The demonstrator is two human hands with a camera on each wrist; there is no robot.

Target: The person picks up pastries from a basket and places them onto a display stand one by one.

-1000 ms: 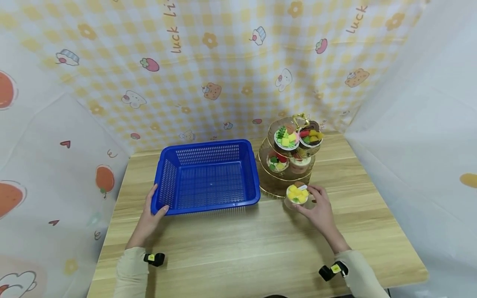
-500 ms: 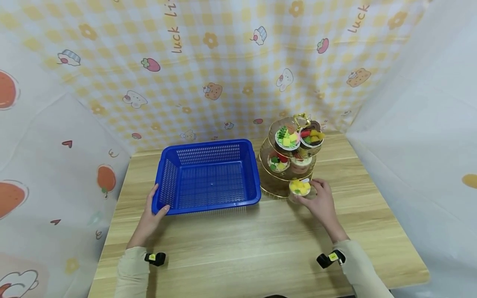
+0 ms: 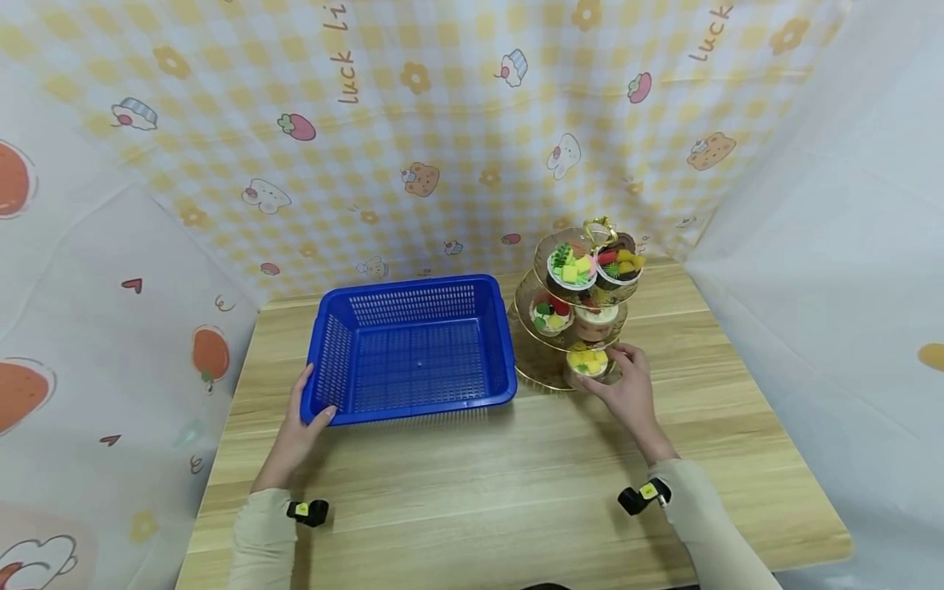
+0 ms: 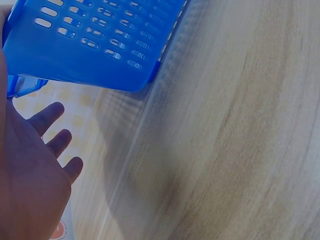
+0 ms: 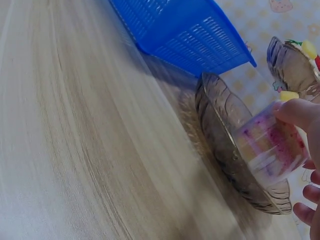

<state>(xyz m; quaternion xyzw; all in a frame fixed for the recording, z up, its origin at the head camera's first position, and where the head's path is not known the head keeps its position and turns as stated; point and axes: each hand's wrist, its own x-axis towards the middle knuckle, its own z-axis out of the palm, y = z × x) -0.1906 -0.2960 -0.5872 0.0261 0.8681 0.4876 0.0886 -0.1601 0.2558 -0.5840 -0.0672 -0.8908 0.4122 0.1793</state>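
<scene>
My right hand (image 3: 630,399) pinches a clear dessert cup (image 3: 587,364) with yellow cubes on top, thumb on the near side. In the right wrist view the cup (image 5: 272,147) shows pink and tan layers and sits tilted inside the rim of the smoky bottom plate (image 5: 220,117) of a tiered stand. My left hand (image 3: 297,426) holds the front left corner of a blue plastic basket (image 3: 420,412), thumb at the front rim and a finger along the left rim. In the left wrist view, three fingers (image 4: 60,140) reach out below the basket (image 4: 95,60).
Gold-rimmed, the three-tier stand (image 3: 542,370) is at the basket's right. Its middle tier bears dessert cups (image 3: 551,315), as does its top tier, with fruit-topped cups (image 3: 571,269) under a gold handle (image 3: 601,233). A checked cloth (image 3: 472,139) hangs behind the wooden table (image 3: 472,492).
My right hand has carried the dessert cup away from me, onto the stand's bottom tier and partly under the middle one. The stand's upper tiers shift slightly. My left hand and the basket stay put.
</scene>
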